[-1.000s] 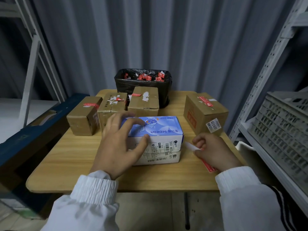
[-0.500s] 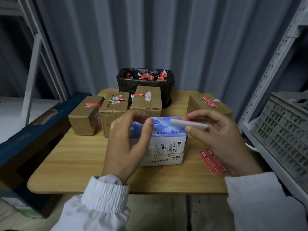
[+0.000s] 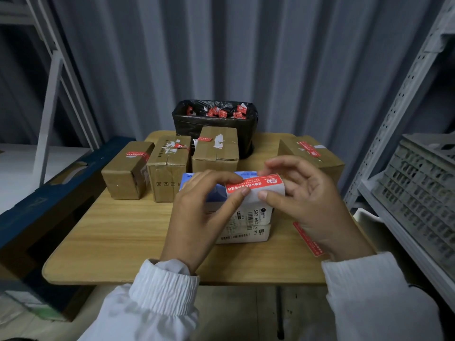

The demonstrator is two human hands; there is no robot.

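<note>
Blue box (image 3: 257, 214) — half hidden behind left hand (image 3: 202, 215), red sticker (image 3: 253, 185).

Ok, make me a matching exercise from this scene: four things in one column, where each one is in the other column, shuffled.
Things:
1 grey crate
2 red label
3 blue-topped box
4 black bin

Places:
A pinched by left hand and right hand
B on the shelf at the right
C at the far edge of the table, red scraps inside
D mid-table, just under the label

Pairs: 1-B, 2-A, 3-D, 4-C.
</note>
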